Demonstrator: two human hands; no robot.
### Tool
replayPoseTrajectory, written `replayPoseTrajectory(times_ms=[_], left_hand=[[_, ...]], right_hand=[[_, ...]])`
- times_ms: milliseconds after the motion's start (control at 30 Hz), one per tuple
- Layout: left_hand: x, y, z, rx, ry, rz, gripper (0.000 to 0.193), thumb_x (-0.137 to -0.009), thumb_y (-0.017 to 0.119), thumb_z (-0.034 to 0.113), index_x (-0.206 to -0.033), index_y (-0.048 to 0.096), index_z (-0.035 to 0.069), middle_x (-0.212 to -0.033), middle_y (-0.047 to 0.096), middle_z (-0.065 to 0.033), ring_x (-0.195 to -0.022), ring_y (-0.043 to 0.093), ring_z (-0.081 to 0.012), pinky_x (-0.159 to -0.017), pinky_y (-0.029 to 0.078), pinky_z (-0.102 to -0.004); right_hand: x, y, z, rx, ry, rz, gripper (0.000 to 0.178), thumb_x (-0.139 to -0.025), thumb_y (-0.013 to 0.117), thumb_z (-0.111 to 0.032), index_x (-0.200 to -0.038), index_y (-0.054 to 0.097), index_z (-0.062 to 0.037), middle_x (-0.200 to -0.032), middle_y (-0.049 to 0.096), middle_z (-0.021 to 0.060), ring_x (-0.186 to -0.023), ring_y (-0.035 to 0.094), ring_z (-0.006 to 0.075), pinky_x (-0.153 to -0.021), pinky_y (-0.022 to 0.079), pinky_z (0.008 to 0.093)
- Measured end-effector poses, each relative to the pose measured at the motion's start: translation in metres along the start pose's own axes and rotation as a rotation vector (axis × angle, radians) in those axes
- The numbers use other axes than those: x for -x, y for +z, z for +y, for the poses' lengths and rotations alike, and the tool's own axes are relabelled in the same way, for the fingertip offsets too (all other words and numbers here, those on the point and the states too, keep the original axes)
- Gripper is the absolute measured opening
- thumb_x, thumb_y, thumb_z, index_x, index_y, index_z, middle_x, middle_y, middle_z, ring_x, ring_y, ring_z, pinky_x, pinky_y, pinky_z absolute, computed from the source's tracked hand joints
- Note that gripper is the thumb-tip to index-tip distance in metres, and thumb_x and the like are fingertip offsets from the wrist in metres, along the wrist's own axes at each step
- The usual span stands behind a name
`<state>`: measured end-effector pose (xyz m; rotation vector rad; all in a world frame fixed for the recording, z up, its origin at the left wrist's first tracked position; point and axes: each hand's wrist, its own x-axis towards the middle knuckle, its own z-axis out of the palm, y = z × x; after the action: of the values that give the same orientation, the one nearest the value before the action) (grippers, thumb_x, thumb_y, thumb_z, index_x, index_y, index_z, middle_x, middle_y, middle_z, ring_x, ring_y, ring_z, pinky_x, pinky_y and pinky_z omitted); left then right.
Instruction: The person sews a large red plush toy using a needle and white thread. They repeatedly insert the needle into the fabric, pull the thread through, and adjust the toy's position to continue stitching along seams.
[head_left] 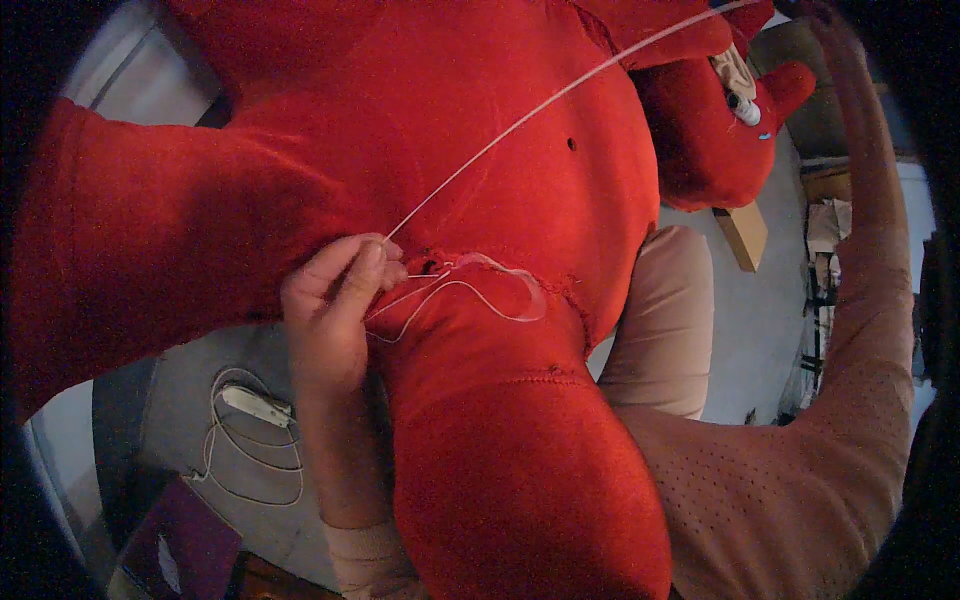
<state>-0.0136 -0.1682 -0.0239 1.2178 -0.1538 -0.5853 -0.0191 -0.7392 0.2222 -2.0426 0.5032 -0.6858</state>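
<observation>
A large red stuffed plush figure (pixel 450 130) fills the middle, with a rounded limb (pixel 520 480) hanging toward me. A stitched seam (pixel 545 280) joins this limb to the body, with a small dark gap near its left end. Beside that gap my left hand (pixel 335 300) pinches a pale thread (pixel 530 115) between thumb and forefinger. From there the thread runs taut to the upper right, toward my raised right hand (pixel 818 14). That hand sits at the dark rim, its fingers hidden. Loose thread loops (pixel 465 288) lie over the seam.
Another red plush part (pixel 710 135) with white and beige pieces shows at the upper right. Below it stands a cardboard box (pixel 742 236). On the grey floor at left lie a white power strip (pixel 258 406) and its coiled cable. A dark purple object (pixel 185 540) is at lower left.
</observation>
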Motion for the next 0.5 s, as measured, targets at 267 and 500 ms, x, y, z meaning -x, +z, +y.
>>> replayPoseTrajectory(times_ms=[267, 500], left_hand=[[-0.014, -0.031, -0.002, 0.488, 0.203, -0.034, 0.010, -0.087, 0.061, 0.004, -0.094, 0.061, -0.001, -0.082, 0.058, -0.0045, -0.061, 0.045, -0.0090, -0.054, 0.037, -0.0232], [-0.014, -0.027, 0.034, 0.533, 0.470, -0.083, 0.007, -0.088, 0.060, 0.009, -0.086, 0.056, 0.003, -0.068, 0.039, 0.0015, -0.057, 0.029, -0.0080, -0.048, 0.026, -0.0239]], right_hand=[[0.042, 0.084, 0.111, 0.543, 0.095, -0.232, 0.027, -0.086, 0.058, -0.019, -0.108, 0.062, -0.0041, -0.092, 0.062, 0.0049, -0.067, 0.052, 0.0127, -0.058, 0.047, 0.0278], [0.299, 0.335, -0.005, -0.491, -0.367, -1.174, 0.026, -0.094, 0.055, -0.024, -0.112, 0.065, -0.0077, -0.082, 0.066, 0.0024, -0.056, 0.049, 0.0046, -0.051, 0.043, 0.0211]])
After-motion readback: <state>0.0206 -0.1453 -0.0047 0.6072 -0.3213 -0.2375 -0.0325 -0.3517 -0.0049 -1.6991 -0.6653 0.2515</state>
